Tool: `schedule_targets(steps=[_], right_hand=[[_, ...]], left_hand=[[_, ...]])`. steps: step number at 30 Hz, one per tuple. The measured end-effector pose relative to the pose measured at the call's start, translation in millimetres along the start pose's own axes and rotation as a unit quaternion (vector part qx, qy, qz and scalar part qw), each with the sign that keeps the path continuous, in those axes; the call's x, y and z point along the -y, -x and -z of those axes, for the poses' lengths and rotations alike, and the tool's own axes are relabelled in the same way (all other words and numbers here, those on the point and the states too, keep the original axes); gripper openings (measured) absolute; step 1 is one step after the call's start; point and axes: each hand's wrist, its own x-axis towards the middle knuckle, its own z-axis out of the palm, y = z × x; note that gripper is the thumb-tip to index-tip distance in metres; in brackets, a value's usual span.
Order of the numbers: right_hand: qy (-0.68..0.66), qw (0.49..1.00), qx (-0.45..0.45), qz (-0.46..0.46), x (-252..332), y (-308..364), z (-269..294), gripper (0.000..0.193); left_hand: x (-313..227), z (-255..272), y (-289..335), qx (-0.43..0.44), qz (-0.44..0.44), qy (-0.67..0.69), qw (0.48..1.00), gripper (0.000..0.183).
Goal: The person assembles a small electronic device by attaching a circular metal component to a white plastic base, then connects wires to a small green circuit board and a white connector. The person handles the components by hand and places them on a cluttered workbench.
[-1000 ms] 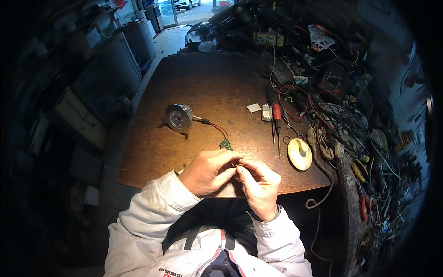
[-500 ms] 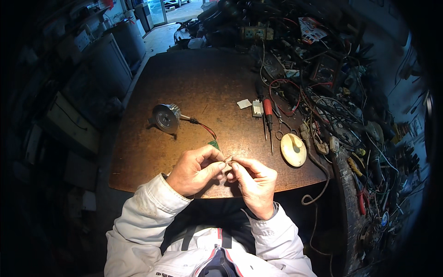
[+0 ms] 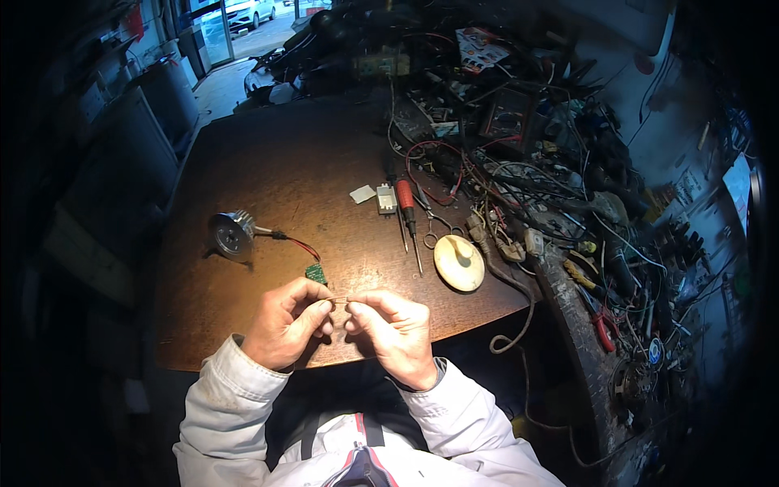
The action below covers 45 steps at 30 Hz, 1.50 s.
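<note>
Near the table's front edge, my left hand (image 3: 284, 325) and my right hand (image 3: 398, 329) face each other, thumb and forefinger of each pinched together. A thin wire (image 3: 339, 300) spans the short gap between the fingertips. Just beyond my left fingers lies a small green circuit board (image 3: 316, 274). Red and dark leads (image 3: 302, 246) run from it to a round metal LED downlight (image 3: 232, 235) with a finned back, tipped on its side at the left. Whether the thin wire joins the board is hidden by my fingers.
Right of centre lie a red-handled screwdriver (image 3: 406, 200), a small open white box (image 3: 386, 200), its flat white piece (image 3: 362, 194), scissors (image 3: 436, 230) and a cream disc with a knob (image 3: 459, 263). Tangled cables (image 3: 527, 183) crowd the right side, with red-handled pliers (image 3: 604, 329).
My hands have drawn slightly apart, so the thin wire now shows stretched between them. The whole view has turned right, shifting the table's things leftward in the picture.
</note>
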Motion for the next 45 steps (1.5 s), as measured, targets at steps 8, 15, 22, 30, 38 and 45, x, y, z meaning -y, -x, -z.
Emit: schedule_targets(steps=[8, 15, 22, 30, 38, 45], right_hand=[[0.173, 0.978, -0.05, 0.103, 19, -8, 25, 0.016], [0.69, 0.666, -0.172, 0.226, 84, -62, 141, 0.022], [0.769, 0.628, -0.085, 0.086, 83, -83, 156, 0.031], [0.563, 0.804, -0.126, 0.145, 93, -67, 152, 0.02], [0.373, 0.903, 0.166, 0.138, 81, -11, 78, 0.03], [0.421, 0.873, 0.201, 0.144, 53, -19, 74, 0.034]], left_hand=[[-5, -2, -3, -0.012, 0.004, 0.018, 1.0, 0.007], [-7, 2, -3, -0.011, 0.06, 0.062, 0.996, 0.013], [-3, 3, -5, -0.01, 0.076, 0.024, 0.997, 0.014], [6, 6, -6, -0.001, 0.025, -0.076, 0.997, 0.013], [11, 5, -7, -0.014, 0.019, -0.088, 0.996, 0.017], [10, 0, -4, -0.032, 0.004, -0.061, 0.998, 0.016]])
